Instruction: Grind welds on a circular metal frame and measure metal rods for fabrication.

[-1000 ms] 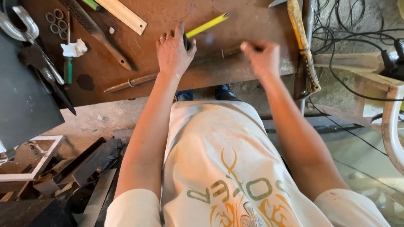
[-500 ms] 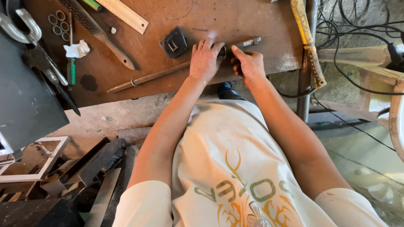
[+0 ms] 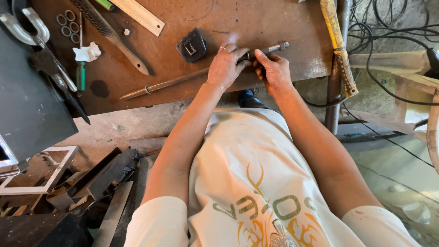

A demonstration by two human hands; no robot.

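Both hands have closed in: my left hand [image 3: 225,66] and right hand [image 3: 273,69] grip the threaded rod [image 3: 267,49] on the bench [image 3: 256,20]; next, I'd judge, turning it.

Person's body: short-sleeved off-white T-shirt [image 3: 256,183] with green-and-orange chest print (antler-like motif), bare forearms, ring [image 3: 222,46] on a left hand [image 3: 226,66] finger.

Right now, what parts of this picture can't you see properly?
- Head view: the middle of the long rod is covered by the left hand and right hand.
- The ruler and yellow tool run off the top edge.
- The small rings are too tiny to identify.
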